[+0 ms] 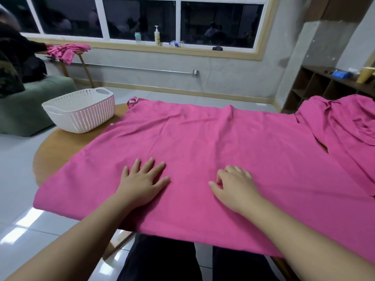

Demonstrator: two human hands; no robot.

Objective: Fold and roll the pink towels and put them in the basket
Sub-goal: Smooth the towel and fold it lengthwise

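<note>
A large pink towel [203, 138] lies spread flat over the round wooden table [54, 151], its near edge hanging over the front. My left hand [142, 183] rests palm down on the towel with fingers spread straight. My right hand [235, 187] rests on the towel a little to the right, its fingers loosely bent and holding nothing. A second pink towel [341, 122] lies crumpled at the table's right side. The white woven basket [81, 110] stands at the table's far left, with nothing visible inside.
Another person [16, 57] sits at the far left on a green seat beside a small table with more pink towels [65, 50]. Bottles [157, 36] stand on the window sill. Wooden shelves [324, 86] stand at the right. My legs are under the table's front.
</note>
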